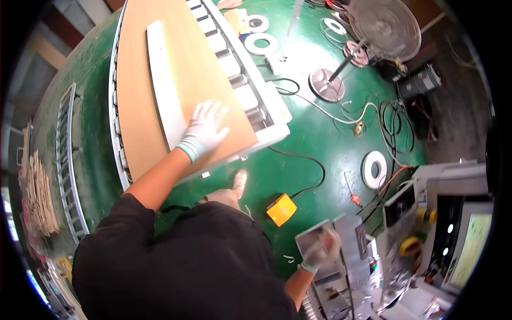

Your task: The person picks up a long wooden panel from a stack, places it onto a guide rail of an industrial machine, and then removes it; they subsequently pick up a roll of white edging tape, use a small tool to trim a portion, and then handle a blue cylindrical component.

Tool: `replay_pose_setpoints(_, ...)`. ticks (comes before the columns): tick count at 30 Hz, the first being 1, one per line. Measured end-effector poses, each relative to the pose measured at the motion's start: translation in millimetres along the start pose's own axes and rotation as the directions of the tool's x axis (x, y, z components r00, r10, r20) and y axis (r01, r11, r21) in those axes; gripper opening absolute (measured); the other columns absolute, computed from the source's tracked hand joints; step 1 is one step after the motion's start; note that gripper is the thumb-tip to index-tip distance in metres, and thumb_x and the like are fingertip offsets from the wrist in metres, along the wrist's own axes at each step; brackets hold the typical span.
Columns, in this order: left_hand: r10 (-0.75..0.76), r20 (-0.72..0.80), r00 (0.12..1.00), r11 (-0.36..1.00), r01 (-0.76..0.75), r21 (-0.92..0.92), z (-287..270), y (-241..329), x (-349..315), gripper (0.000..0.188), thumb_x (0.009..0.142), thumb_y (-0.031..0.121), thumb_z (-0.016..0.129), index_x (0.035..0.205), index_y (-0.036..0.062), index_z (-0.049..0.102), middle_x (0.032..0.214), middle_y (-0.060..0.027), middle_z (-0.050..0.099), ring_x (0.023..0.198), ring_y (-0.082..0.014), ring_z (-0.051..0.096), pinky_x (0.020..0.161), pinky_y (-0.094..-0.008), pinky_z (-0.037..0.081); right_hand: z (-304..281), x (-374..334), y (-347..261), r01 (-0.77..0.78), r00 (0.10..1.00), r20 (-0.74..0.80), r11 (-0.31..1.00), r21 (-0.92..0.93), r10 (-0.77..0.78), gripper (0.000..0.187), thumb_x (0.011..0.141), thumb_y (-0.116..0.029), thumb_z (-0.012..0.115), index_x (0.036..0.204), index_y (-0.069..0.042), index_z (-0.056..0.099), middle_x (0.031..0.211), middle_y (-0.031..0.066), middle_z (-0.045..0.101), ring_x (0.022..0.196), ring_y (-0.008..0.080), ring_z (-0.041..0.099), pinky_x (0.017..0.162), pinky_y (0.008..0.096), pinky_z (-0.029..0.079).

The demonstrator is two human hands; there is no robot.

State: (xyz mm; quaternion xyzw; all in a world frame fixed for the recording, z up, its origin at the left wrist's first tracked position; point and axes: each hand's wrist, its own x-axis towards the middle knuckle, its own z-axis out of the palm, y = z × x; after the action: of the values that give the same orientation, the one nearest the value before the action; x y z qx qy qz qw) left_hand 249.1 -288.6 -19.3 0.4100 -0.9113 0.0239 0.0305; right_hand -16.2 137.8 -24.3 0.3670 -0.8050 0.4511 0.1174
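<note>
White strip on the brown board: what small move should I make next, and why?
Probably bring the right hand toward the brown board: only the left hand is there, fingers spread beside the white strip, while the right shows blurred over grey equipment.

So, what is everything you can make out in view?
Metal-framed roller conveyor: one, whitish, upper centre
Flat board: one, tan, on the conveyor
Long narrow strip: one, white, on the board
Boxy unit with cable: one, yellow, on green floor
Flat rings: at least four, white, right of conveyor
Round standing fan: one, greyish, upper right
Ladder-like metal frame: one, silver, left side
Thin wooden slats: a pile, tan, far left
Flat lit screen: one, pale, lower right
Left grip: one, white-gloved, over board and strip
Right grip: one, white-gloved, blurred, lower right
</note>
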Motion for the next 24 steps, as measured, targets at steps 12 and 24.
replay_pose_setpoints(12,-0.223,-0.111,0.969,0.966,0.204,-0.157,33,-97,53,0.053,0.092,0.032,0.067,0.135,0.0002,0.062,0.146,-0.0206,0.056,0.14,-0.0408,0.045,0.122,-0.0549,0.029,221,142,59,-0.165,0.534,0.786,0.95,-0.267,0.313,0.034,0.096,-0.031,0.067,0.114,-0.004,0.073,0.099,0.0141,0.077,0.09,0.024,0.073,0.086,0.0354,0.056)
replay_pose_setpoints(24,-0.168,-0.183,0.969,0.901,0.076,-0.426,47,-41,204,0.034,0.095,0.018,0.066,0.125,0.0016,0.064,0.131,-0.0226,0.063,0.127,-0.047,0.053,0.116,-0.0571,0.036,289,265,215,-0.219,0.229,0.678,0.716,-0.663,0.698,0.045,0.094,-0.044,0.061,0.113,-0.006,0.077,0.113,0.02,0.075,0.11,0.036,0.07,0.099,0.0418,0.052)
